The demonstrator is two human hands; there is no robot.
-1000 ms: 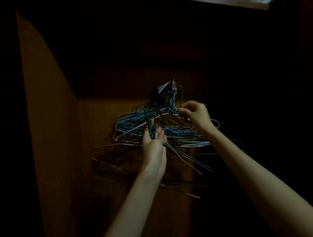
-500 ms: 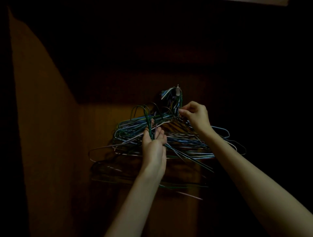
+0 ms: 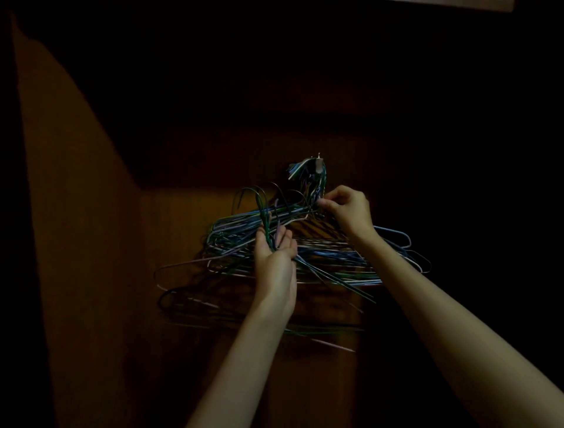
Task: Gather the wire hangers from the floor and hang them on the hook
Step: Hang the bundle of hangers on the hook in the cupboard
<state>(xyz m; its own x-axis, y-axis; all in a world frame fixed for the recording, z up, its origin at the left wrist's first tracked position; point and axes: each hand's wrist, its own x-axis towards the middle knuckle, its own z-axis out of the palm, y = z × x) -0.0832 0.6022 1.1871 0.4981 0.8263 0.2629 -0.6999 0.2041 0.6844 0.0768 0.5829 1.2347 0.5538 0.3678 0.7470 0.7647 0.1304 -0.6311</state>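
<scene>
Head view gives us a dim scene: our two bare arms reach up toward a dark wooden wall [image 3: 171, 275] that is lit only in a warm patch. High on that wall we see a small hook [image 3: 318, 163], and many wire hangers [image 3: 329, 253] hang from it in a thick, tangled bunch, their necks gathered at the hook and their blue, green and pale bodies fanning out below and to both sides. Some hanger ends stick out left of the bunch, others loop out to the right past our right forearm.

Our left hand [image 3: 274, 253] is below and left of the hook, palm turned toward us. Its fingers [image 3: 285, 236] are curled around a few green and pale hangers [image 3: 265, 220], whose curved tops rise above the hand, short of the hook. Our right hand [image 3: 351, 210] is just below and right of the hook, fingers bent and tips drawn together at the necks of the hanging bunch. It appears to pinch wire there, though the dim light keeps us from telling which strand.

A pale strip [image 3: 457, 3] shows at the upper right edge of the view.
</scene>
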